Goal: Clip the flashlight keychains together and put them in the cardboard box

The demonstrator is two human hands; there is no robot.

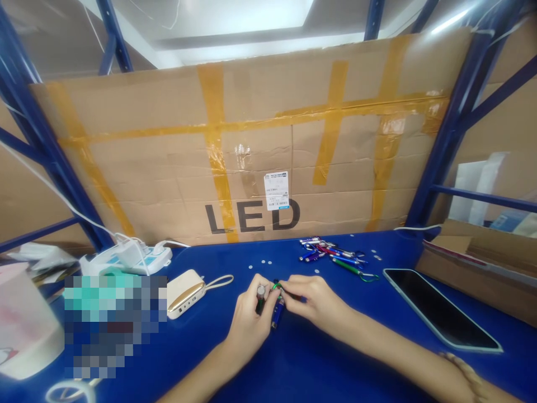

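Nearest, low in the middle, the left hand (pixel 250 320) grips a light, stiff metal keychain torch (pixel 260 299) upright while the right hand (pixel 319 299) pinches a small, slippery green carabiner (pixel 276 286) in its fingers (pixel 293 286), more torches (pixel 333 253) heaped further up the blue worktop (pixel 218 347) toward the right.

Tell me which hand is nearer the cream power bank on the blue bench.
Left. The left hand sits to the right of the power bank, not touching it, and holds a keychain flashlight. The right hand is farther right, beyond the left hand.
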